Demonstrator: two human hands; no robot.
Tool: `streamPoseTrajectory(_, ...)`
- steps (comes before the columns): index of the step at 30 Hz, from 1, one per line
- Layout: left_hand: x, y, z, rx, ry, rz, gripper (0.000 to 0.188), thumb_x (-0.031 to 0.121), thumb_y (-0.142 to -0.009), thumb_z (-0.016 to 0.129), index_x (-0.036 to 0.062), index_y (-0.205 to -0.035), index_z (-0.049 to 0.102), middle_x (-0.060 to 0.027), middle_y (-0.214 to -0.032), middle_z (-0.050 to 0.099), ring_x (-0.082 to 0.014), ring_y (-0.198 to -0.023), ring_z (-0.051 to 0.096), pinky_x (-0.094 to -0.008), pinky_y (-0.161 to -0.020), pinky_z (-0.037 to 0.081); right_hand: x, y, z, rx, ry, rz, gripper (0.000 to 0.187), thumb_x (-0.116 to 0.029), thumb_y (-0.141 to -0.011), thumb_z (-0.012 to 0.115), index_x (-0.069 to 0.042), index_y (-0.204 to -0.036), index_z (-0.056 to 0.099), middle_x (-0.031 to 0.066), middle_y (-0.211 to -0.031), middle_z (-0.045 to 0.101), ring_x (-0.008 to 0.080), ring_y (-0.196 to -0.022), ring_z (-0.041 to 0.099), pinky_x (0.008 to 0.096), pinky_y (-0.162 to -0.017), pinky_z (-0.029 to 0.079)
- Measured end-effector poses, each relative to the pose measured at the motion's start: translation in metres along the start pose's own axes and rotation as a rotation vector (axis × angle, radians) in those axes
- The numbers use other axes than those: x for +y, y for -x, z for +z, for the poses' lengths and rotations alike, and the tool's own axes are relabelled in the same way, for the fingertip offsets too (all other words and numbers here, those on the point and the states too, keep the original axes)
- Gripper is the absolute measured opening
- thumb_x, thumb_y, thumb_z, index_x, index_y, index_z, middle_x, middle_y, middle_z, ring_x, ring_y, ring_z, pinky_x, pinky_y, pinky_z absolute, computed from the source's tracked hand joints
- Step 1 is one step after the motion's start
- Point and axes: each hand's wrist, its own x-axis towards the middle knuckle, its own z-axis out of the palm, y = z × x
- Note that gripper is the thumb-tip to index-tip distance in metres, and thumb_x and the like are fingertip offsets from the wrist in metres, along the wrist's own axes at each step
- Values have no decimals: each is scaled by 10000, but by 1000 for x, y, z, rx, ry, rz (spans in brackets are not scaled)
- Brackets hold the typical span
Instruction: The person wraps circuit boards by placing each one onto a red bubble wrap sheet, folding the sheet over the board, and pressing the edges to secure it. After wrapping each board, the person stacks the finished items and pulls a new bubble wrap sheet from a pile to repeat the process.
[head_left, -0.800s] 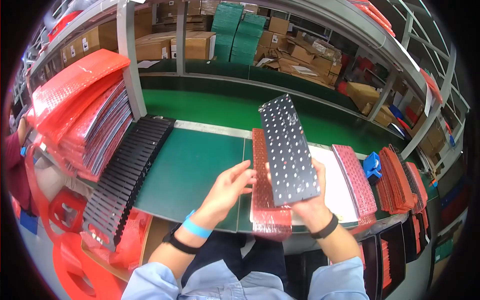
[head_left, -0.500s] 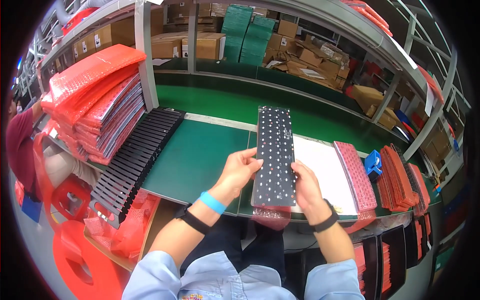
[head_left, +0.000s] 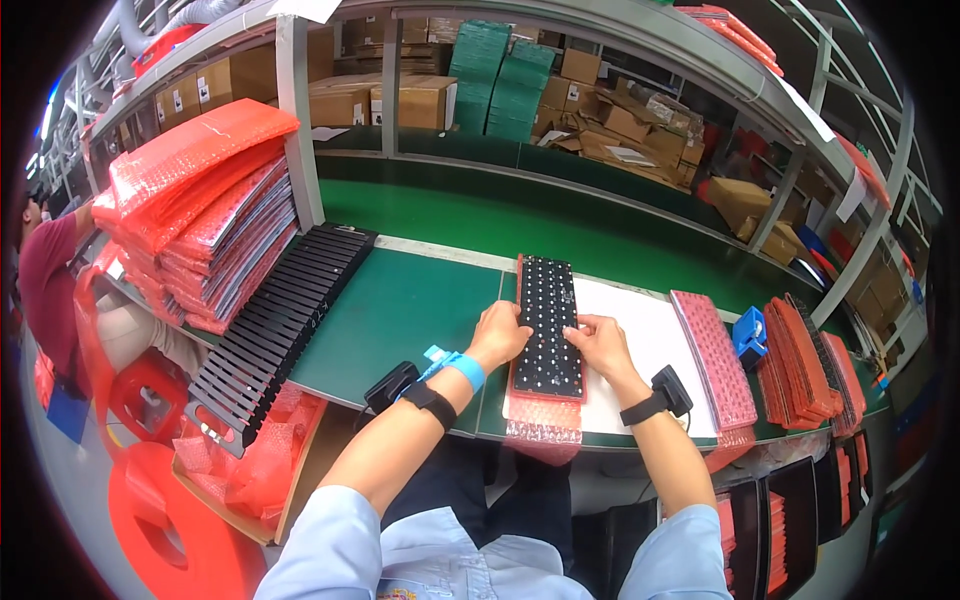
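Observation:
A long black keyboard circuit board (head_left: 548, 330), dotted with rows of small white marks, lies lengthwise away from me on a strip of pink bubble wrap (head_left: 545, 432). The wrap's near end hangs over the table's front edge. My left hand (head_left: 500, 335) is closed on the board's left edge, its thumb at the rim. From the other side my right hand (head_left: 602, 347) pinches the right edge, thumb and fingers at the border. A white sheet (head_left: 650, 360) lies under the wrap and extends to the right.
A black slotted rack (head_left: 285, 330) stands left on the green table (head_left: 390, 330), beside piled red bubble-wrap packs (head_left: 210, 210). To the right are a pink wrapped pack (head_left: 713, 355), a blue holder (head_left: 749, 338) and more red packs (head_left: 795, 365). A box of wrap (head_left: 250, 470) sits lower left.
The circuit board has gone down and away from me, from raised above the table onto the bubble wrap. Both hands have moved with it, still at its edges.

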Motion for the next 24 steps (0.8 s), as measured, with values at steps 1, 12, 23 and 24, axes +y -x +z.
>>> streamPoseTrajectory(1, 2, 0, -1, 13, -17, 15, 476, 136, -805, 768, -68, -1208, 615, -170, -970, 679, -275, -928, 670, -355, -836, 528, 0, -1, 0, 8, 23, -17, 375, -198, -824, 746, 35, -1111, 685, 68, -726, 676, 135, -640, 629, 289, -613, 507)
streamPoseTrajectory(12, 2, -1, 2, -53, -26, 29, 446, 133, -803, 741, -64, -1183, 614, -251, -1216, 601, -372, -1180, 562, -407, -996, 464, 2, 0, 0, 13, 117, -55, 356, -201, -803, 753, 16, -1080, 700, 141, -766, 685, 236, -707, 670, 351, -690, 527)
streamPoseTrajectory(23, 29, 53, -39, -77, -245, 697, 388, 151, -783, 725, -25, -1112, 622, -181, -1115, 597, -347, -1055, 570, -437, -923, 471, -11, -88, -34, 106, 430, -262, 571, -303, -792, 774, -8, -1253, 610, 186, -1153, 617, 273, -991, 643, 363, -871, 496)
streamPoseTrajectory(24, 24, 59, -40, -145, -254, 791, 383, 141, -777, 716, -15, -1115, 627, -170, -1141, 598, -332, -1077, 569, -427, -936, 469, -13, -104, -38, 16, 562, -323, 594, -322, -784, 780, -13, -1259, 606, 187, -1236, 592, 289, -1055, 627, 372, -916, 482)
